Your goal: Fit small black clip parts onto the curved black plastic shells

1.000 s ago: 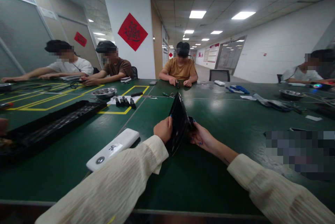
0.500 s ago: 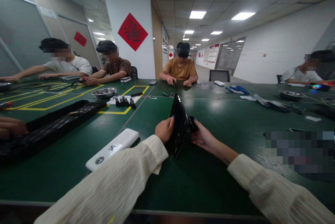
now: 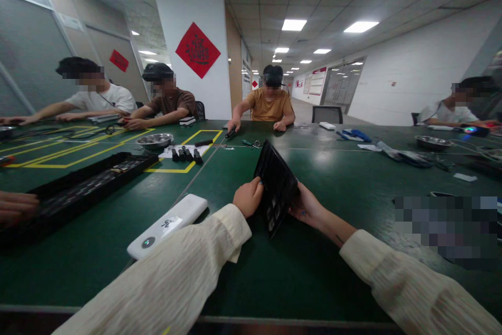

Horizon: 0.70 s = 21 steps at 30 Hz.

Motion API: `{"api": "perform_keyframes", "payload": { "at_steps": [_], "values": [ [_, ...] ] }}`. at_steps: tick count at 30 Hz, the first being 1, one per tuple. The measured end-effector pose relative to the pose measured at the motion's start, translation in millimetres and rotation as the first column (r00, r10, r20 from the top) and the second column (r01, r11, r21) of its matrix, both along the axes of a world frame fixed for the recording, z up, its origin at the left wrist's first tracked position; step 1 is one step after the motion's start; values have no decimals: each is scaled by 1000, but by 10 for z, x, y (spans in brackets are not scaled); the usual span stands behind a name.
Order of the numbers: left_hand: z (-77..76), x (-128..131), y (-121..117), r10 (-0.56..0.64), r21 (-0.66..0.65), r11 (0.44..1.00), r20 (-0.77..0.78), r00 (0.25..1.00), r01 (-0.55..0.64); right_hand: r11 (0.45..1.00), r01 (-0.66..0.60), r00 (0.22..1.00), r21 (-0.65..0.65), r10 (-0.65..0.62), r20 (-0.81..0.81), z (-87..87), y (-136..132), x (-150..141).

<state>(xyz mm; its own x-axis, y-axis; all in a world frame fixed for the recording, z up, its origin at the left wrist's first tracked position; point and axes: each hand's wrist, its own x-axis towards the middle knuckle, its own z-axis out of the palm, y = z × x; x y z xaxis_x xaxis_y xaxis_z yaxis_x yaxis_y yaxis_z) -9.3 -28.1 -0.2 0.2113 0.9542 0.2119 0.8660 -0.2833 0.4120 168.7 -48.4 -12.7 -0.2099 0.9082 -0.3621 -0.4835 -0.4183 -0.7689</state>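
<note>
A flat black tray with small compartments is held tilted above the green table, its upper face turned toward me. My left hand grips its left edge with the fingers closed. My right hand is closed on the right edge, partly hidden behind the tray. Both arms wear cream knit sleeves.
A white power bank lies left of my left arm. A long black tray sits further left, with another person's hand at its near end. Small black parts and a metal bowl lie beyond. Several people sit around the table.
The black tray has turned from nearly edge-on to showing its compartment face and has tipped to the right. Across the table, the person in the yellow shirt has reached an arm out.
</note>
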Motion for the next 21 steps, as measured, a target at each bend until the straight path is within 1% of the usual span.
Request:
{"api": "perform_keyframes", "payload": {
  "at_steps": [3,8,14,18,21],
  "values": [
    [5,-6,7,-31,12,999,28,999,30,1000,8,1000,2,-8,18,-10,3,1],
    [-16,-19,39,-63,10,998,95,993,63,999,-33,999,18,32,30,-6,-2,9],
    [-66,-28,77,-32,-24,999,140,990,35,1000,-21,999,-7,22,37,35,-26,-7],
    [-37,-26,59,-27,-38,999,136,990,33,1000,-14,1000,6,14,6,-3,-4,-1],
    [-16,-18,47,-9,-47,999,104,995,14,1000,-19,1000,0,19,7,-41,22,18]
  ]
}}
